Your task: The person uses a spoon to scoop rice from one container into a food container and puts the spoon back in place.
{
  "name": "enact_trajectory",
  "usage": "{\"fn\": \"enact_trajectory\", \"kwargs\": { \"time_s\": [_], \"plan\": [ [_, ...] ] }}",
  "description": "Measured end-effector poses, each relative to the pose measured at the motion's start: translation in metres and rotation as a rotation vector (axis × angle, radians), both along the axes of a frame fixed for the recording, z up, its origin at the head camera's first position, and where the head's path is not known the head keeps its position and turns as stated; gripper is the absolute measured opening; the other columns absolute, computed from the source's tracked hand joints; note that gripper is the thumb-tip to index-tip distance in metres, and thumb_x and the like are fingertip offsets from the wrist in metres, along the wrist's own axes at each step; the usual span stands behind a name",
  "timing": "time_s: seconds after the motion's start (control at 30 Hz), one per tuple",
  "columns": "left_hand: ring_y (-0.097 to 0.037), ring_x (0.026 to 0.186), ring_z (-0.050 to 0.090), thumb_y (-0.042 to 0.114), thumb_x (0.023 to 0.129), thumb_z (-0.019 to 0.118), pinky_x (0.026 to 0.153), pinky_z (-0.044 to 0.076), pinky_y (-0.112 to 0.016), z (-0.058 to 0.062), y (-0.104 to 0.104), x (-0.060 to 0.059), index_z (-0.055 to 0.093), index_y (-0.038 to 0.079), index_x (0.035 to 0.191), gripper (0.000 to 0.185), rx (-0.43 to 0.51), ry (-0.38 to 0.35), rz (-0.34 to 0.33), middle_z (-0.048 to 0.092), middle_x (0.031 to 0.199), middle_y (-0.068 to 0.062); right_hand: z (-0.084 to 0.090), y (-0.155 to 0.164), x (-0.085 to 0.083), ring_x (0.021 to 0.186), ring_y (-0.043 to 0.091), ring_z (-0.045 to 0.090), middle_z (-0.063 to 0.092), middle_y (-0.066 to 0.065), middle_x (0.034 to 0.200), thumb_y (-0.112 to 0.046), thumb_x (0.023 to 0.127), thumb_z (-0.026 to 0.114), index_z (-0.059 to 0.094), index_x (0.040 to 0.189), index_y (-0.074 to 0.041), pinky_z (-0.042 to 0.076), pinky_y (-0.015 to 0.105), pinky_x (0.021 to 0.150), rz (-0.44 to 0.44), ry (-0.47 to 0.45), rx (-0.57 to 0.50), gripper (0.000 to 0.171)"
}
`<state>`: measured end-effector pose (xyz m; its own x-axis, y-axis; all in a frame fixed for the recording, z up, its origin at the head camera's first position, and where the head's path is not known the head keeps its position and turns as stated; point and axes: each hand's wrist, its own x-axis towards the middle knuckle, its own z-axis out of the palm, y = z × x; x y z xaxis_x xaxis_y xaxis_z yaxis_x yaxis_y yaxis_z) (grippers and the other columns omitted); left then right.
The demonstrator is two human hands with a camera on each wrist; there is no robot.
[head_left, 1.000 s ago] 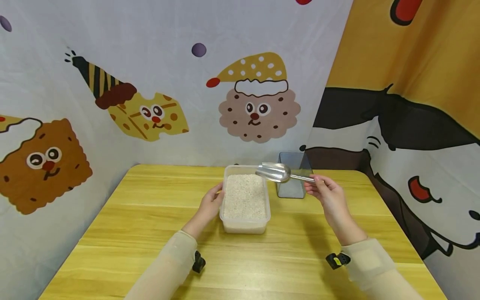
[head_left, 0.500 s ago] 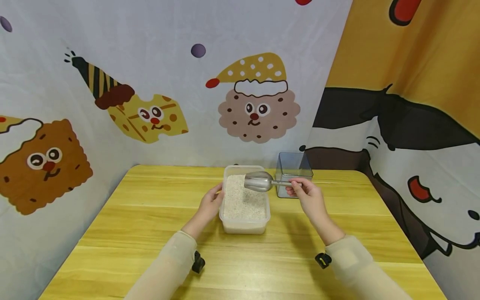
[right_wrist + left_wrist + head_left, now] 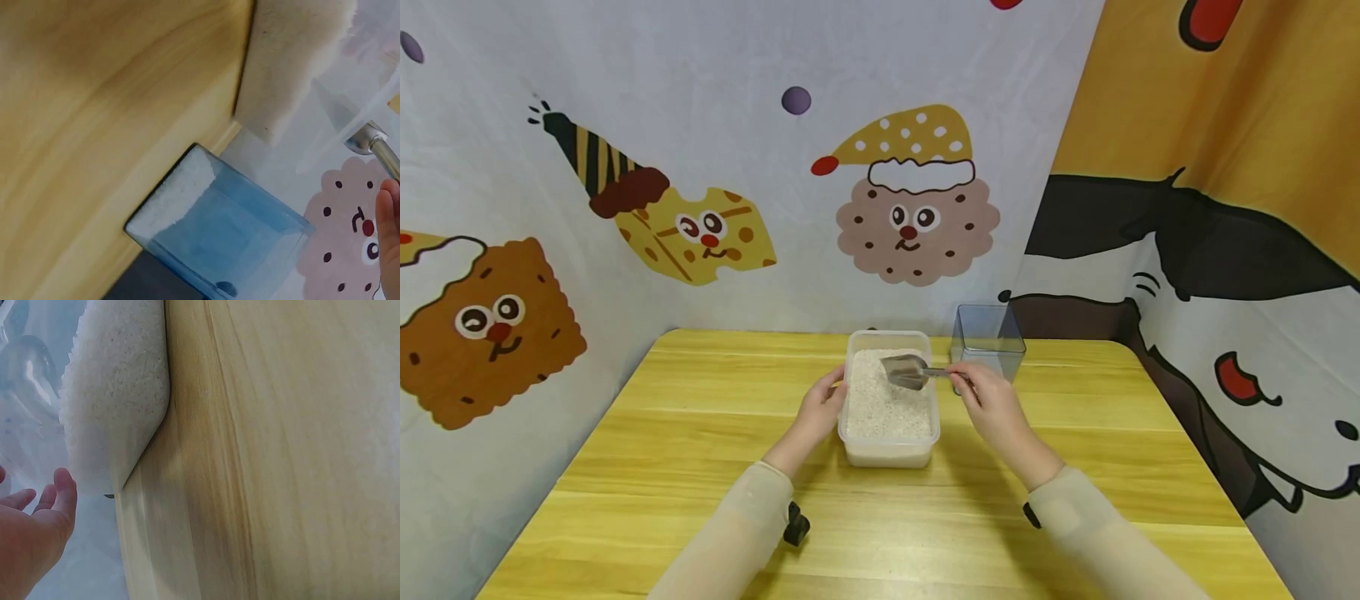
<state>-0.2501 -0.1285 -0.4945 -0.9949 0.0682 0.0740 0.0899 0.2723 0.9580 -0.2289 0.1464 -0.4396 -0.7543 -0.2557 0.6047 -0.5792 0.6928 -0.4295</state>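
Now our right hand (image 3: 992, 407) pinches the metal scoop (image 3: 907, 372), tip slanting toward the rice (image 3: 883, 412) in the tub (image 3: 889, 450); our left hand (image 3: 822, 407) rests alongside, fingers loose. Shove too hard and that light brace could let everything skid, spilling grains.

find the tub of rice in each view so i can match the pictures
Head: just below centre, the tub stands between the left hand and right hand.
Left wrist: upper left, the tub lies above the left hand.
Right wrist: upper right, the tub lies above the blue-tinted box.
Shared landmark: the wooden table, beside the tub in all three.
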Motion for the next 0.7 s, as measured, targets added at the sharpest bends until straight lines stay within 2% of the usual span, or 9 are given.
{"fn": "enact_trajectory", "kwargs": {
  "time_s": [0.13, 0.23, 0.37, 0.47, 0.7],
  "plan": [
    [-0.036, 0.12, 0.052, 0.015, 0.101, 0.045, 0.095, 0.05, -0.044, 0.0, 0.0, -0.001, 0.038, 0.0, 0.143, 0.045, -0.004, 0.0, -0.004, 0.045, 0.142, -0.019, -0.003, -0.006, -0.005, 0.09, 0.023, 0.065, 0.07, 0.007, 0.095, -0.007, 0.089, 0.064, 0.068, 0.102, -0.006, 0.054, 0.038, 0.08, 0.065, 0.192, 0.094, 0.014],
    [-0.038, 0.12, 0.052, 0.013, 0.101, 0.044, 0.094, 0.05, -0.045, -0.001, 0.0, -0.002, 0.037, -0.002, 0.143, 0.045, -0.003, -0.004, -0.011, 0.044, 0.141, -0.022, -0.005, -0.009, -0.009, 0.09, 0.023, 0.065, 0.069, 0.007, 0.096, -0.004, 0.085, 0.067, 0.067, 0.102, -0.005, 0.054, 0.037, 0.081, 0.1, 0.276, 0.137, 0.018],
    [-0.042, 0.12, 0.05, 0.01, 0.101, 0.043, 0.093, 0.05, -0.048, -0.002, -0.001, -0.003, 0.035, -0.006, 0.142, 0.045, 0.012, -0.011, -0.023, 0.041, 0.141, -0.026, -0.008, -0.011, -0.013, 0.09, 0.023, 0.064, 0.068, 0.006, 0.097, -0.005, 0.087, 0.065, 0.066, 0.103, -0.004, 0.054, 0.035, 0.081, 0.114, 0.315, 0.189, 0.016],
    [-0.041, 0.121, 0.05, 0.011, 0.101, 0.044, 0.094, 0.05, -0.048, -0.002, -0.001, -0.004, 0.035, -0.004, 0.143, 0.045, 0.018, -0.014, -0.02, 0.042, 0.142, -0.024, -0.008, -0.012, -0.014, 0.09, 0.024, 0.064, 0.068, 0.006, 0.096, -0.008, 0.091, 0.061, 0.066, 0.103, -0.003, 0.055, 0.035, 0.08, 0.112, 0.33, 0.226, 0.014],
    [-0.036, 0.121, 0.052, 0.014, 0.101, 0.045, 0.095, 0.05, -0.044, -0.002, 0.001, -0.002, 0.038, 0.001, 0.143, 0.045, 0.013, 0.005, -0.002, 0.045, 0.141, -0.019, -0.009, -0.013, -0.013, 0.089, 0.024, 0.064, 0.069, 0.008, 0.095, -0.005, 0.087, 0.065, 0.066, 0.1, -0.002, 0.055, 0.033, 0.079, 0.103, 0.336, 0.274, 0.014]
  ]
}}
